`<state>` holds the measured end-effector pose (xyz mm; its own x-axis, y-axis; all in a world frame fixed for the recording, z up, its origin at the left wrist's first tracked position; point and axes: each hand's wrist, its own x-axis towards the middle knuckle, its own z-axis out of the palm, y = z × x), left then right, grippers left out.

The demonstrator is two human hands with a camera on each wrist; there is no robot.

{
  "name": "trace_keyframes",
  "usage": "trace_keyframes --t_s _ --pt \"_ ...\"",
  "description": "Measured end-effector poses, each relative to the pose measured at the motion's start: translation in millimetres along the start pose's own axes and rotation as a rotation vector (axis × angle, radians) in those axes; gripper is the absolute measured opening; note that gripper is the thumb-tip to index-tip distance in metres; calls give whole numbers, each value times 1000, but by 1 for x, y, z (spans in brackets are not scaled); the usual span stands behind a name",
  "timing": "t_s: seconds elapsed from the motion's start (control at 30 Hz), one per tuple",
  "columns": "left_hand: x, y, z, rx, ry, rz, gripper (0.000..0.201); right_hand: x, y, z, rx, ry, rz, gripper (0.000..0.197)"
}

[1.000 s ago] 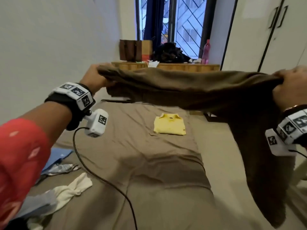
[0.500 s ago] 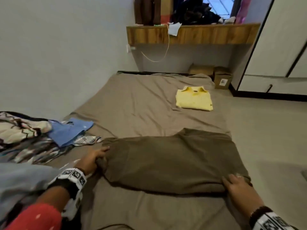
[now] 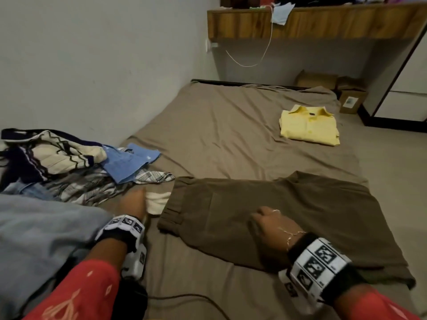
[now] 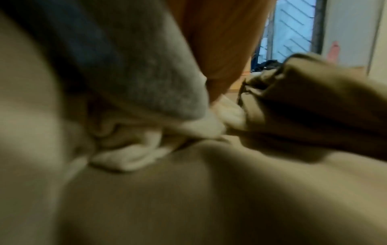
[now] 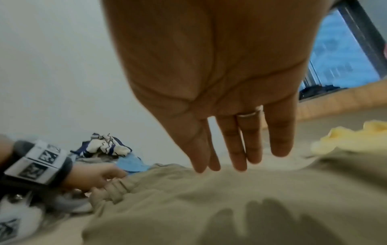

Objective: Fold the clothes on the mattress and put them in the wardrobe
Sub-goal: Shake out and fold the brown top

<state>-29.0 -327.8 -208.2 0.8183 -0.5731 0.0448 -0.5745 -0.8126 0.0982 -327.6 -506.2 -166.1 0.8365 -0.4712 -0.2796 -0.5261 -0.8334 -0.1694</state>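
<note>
Brown trousers (image 3: 300,215) lie folded flat across the near part of the mattress (image 3: 231,123). My right hand (image 3: 270,225) is over their middle, and the right wrist view shows its fingers (image 5: 240,149) straight, just above the fabric (image 5: 209,199). My left hand (image 3: 132,202) is beside the waistband, with a fingertip on a white cloth (image 3: 159,202). It holds nothing that I can see. A folded yellow shirt (image 3: 309,125) lies farther up the mattress.
A heap of unfolded clothes (image 3: 57,162) with a blue garment (image 3: 129,162) lies at the left by the wall. The wardrobe (image 3: 406,77) stands at the far right past bare floor (image 3: 392,169). Cardboard boxes (image 3: 351,98) sit under a wooden shelf (image 3: 312,21).
The trousers were held up stretched between both hands, then laid on the mattress. Both hands have let go; the right one moved to the middle, the left to the white cloth.
</note>
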Motion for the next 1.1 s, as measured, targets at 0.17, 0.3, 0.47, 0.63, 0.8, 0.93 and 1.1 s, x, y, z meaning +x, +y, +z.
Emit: trace_keyframes --t_s 0.17,0.3,0.47,0.63,0.8,0.93,1.1 --pt "31 5 -31 -189 171 -202 52 27 -13 11 62 -122 26 61" --pt "4 85 -8 -118 -160 589 101 51 -29 17 -16 -104 -56 73" --pt "-9 83 30 61 -575 470 117 57 12 45 -143 -251 -27 106" --pt "-5 76 36 -240 -488 470 112 9 154 27 -1 -200 414 70" --pt "7 68 30 -783 99 -23 68 13 213 -23 100 178 499 34" --pt "35 59 39 -870 -247 -249 72 53 208 -33 178 146 390 32" --pt "37 64 26 -1088 -379 -235 30 88 208 -26 180 70 443 15"
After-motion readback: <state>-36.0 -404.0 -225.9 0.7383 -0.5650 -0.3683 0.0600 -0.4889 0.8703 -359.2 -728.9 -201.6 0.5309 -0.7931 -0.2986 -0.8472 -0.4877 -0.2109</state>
